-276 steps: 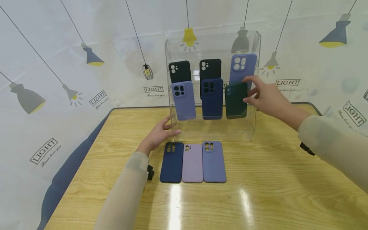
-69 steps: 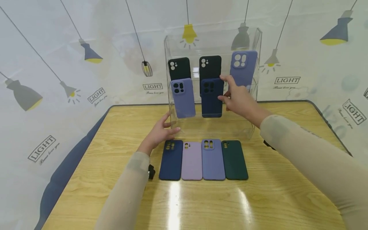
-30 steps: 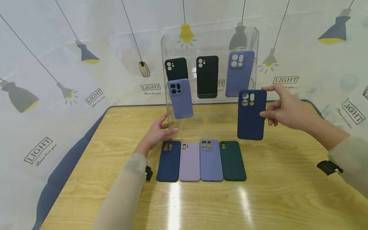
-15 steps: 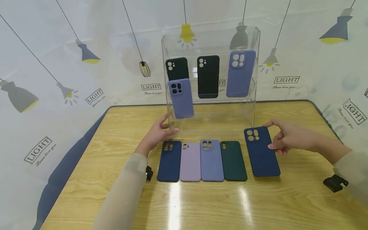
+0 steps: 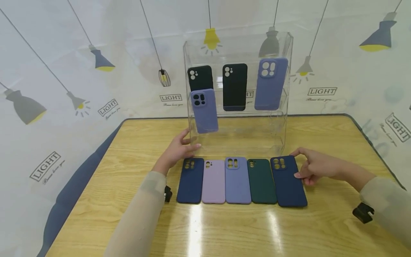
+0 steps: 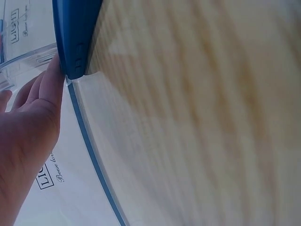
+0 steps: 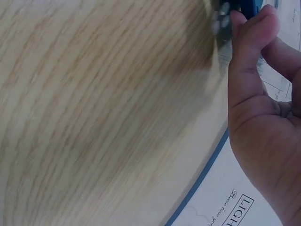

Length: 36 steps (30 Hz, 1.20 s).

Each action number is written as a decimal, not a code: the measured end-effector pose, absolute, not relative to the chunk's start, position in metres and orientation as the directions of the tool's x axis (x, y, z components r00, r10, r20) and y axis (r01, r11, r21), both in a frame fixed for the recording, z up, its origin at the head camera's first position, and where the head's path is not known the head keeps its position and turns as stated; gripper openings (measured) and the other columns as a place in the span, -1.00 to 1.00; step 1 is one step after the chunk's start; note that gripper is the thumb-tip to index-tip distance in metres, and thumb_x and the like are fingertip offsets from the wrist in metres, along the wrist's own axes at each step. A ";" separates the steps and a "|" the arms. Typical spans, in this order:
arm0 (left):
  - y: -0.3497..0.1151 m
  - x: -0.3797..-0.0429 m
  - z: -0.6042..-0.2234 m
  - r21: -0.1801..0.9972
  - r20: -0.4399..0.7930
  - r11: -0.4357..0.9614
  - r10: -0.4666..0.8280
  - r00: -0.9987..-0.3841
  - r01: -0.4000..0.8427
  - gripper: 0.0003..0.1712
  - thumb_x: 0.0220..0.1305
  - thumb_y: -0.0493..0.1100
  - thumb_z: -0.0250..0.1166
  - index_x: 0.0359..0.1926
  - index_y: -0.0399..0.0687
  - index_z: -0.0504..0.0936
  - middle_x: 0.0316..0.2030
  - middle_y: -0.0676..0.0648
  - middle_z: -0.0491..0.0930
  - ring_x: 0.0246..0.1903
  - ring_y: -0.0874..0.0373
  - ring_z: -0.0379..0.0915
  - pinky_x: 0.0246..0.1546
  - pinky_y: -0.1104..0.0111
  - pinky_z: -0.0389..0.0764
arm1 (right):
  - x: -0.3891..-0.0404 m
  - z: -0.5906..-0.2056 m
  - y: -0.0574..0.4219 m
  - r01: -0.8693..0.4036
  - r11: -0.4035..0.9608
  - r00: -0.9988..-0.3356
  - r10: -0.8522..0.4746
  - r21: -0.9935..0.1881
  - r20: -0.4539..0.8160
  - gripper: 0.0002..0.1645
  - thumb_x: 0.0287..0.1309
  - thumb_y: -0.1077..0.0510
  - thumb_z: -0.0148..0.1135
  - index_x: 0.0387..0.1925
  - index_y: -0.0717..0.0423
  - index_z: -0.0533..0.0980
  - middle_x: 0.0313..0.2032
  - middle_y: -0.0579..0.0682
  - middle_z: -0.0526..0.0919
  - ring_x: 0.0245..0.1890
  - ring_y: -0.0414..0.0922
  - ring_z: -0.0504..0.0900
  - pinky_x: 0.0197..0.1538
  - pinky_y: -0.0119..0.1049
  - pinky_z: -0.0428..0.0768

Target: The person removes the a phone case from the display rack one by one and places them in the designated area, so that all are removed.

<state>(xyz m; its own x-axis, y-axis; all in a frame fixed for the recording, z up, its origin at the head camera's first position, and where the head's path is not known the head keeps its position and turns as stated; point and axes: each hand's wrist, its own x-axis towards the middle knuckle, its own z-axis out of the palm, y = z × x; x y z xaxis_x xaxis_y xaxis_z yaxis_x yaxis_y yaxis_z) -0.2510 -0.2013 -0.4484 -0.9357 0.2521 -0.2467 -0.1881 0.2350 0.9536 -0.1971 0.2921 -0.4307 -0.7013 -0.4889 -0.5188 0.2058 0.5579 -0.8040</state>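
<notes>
In the head view, my right hand (image 5: pixel 318 166) pinches a dark blue phone case (image 5: pixel 289 187) by its right edge, thumb on the back and index finger at the top corner. The case lies at the right end of a row, beside a dark green case (image 5: pixel 262 185). Left of that are a periwinkle case (image 5: pixel 238 185), a pink case (image 5: pixel 214 184) and another dark blue case (image 5: pixel 191 184). My left hand (image 5: pixel 176 150) grips the lower left side of a clear acrylic display stand (image 5: pixel 244 142), thumb in front and fingers behind.
The stand still bears two black cases (image 5: pixel 235 87) in its upper tier, a periwinkle case (image 5: pixel 272 89) at upper right and another periwinkle case (image 5: pixel 205 114) at lower left. Behind the wooden table (image 5: pixel 135 228) hangs a lamp-printed cloth (image 5: pixel 135 35).
My right hand took the dark blue case out of the stand's lower middle slot and brought it down to the row's right end. Earlier, the green case went from stand to row. The left hand stayed.
</notes>
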 end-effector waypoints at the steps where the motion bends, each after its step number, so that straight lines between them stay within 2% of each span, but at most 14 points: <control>1: -0.201 -0.251 -0.448 0.953 -0.248 0.234 0.254 -0.935 -0.190 0.07 0.46 -0.16 0.42 0.74 0.34 -0.04 0.59 -0.37 0.23 0.38 -0.28 0.53 0.28 -0.05 0.69 | -0.197 -0.432 0.292 0.211 0.559 -0.699 -0.488 -0.802 -0.524 0.08 0.40 0.25 0.35 0.60 0.27 -0.18 -0.47 0.10 0.67 -0.50 -0.05 0.64 -0.34 -0.16 0.73; 10: -0.202 -0.249 -0.447 0.952 -0.261 0.226 0.253 -0.932 -0.205 0.10 0.46 -0.14 0.42 0.75 0.30 -0.09 0.61 -0.38 0.18 0.38 -0.26 0.54 0.29 -0.01 0.69 | -0.199 -0.435 0.292 0.232 0.574 -0.681 -0.480 -0.785 -0.553 0.13 0.41 0.17 0.37 0.65 0.23 -0.20 -0.34 0.20 0.75 -0.45 0.01 0.71 -0.30 -0.08 0.79; 21: -0.202 -0.251 -0.447 0.954 -0.260 0.220 0.260 -0.930 -0.205 0.10 0.45 -0.15 0.42 0.74 0.33 -0.07 0.60 -0.39 0.21 0.38 -0.27 0.54 0.30 -0.04 0.68 | -0.198 -0.434 0.288 0.251 0.614 -0.661 -0.456 -0.749 -0.596 0.19 0.40 0.15 0.40 0.68 0.15 -0.23 -0.37 0.18 0.77 -0.47 -0.03 0.73 -0.32 -0.12 0.78; 27: -0.201 -0.253 -0.448 0.951 -0.268 0.220 0.253 -0.929 -0.215 0.09 0.44 -0.15 0.44 0.74 0.35 -0.04 0.59 -0.38 0.24 0.37 -0.25 0.55 0.28 -0.02 0.70 | -0.208 -0.399 0.284 0.218 0.674 -0.618 -0.464 -0.705 -0.635 0.28 0.40 0.11 0.42 0.70 0.15 -0.32 -0.33 0.16 0.76 -0.39 0.00 0.77 -0.18 -0.03 0.83; 33: -0.201 -0.254 -0.449 0.951 -0.266 0.225 0.256 -0.929 -0.211 0.09 0.44 -0.16 0.44 0.74 0.33 -0.04 0.59 -0.38 0.24 0.38 -0.25 0.55 0.26 -0.01 0.71 | -0.221 -0.346 0.272 0.125 0.753 -0.573 -0.477 -0.646 -0.667 0.19 0.41 0.10 0.38 0.69 0.23 -0.21 -0.18 0.15 0.77 -0.24 0.02 0.80 -0.06 -0.07 0.83; 36: -0.201 -0.253 -0.449 0.951 -0.265 0.226 0.254 -0.930 -0.209 0.09 0.44 -0.16 0.44 0.74 0.32 -0.04 0.58 -0.38 0.24 0.37 -0.25 0.55 0.27 -0.02 0.70 | -0.229 -0.323 0.262 0.093 0.769 -0.562 -0.484 -0.633 -0.671 0.13 0.42 0.11 0.36 0.69 0.19 -0.16 -0.14 0.11 0.77 -0.19 0.01 0.81 -0.02 -0.11 0.82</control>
<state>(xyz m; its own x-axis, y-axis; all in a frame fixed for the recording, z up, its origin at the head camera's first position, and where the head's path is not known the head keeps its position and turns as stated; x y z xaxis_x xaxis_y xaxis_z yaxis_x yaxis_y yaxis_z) -0.2530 -0.2013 -0.4486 -0.9302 0.2542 -0.2648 -0.2091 0.2259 0.9514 -0.2287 0.2621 -0.3227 -0.5617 -0.4843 -0.6708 0.0926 0.7688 -0.6327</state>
